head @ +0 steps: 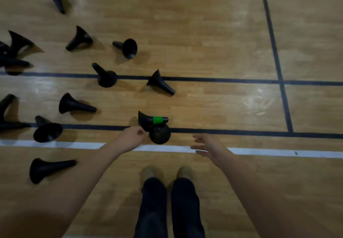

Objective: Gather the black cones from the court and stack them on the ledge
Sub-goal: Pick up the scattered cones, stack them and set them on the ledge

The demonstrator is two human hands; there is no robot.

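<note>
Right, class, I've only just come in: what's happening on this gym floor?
A person stands over a wooden court strewn with tipped black cones. Their left hand pinches the base edge of the cone with the green band, which lies beside another cone on a black line. Their right hand hovers open, holding nothing. No ledge is in view.

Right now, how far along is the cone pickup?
Nothing looks done: no ledge or stack is in view. In hand: the left hand is pinched at the base rim of the green-banded cone, which lies beside the upright cone; the right hand hovers open and empty. Left: over a dozen black cones remain on the court floor, mostly tipped over, like the cone by the left forearm.
</note>
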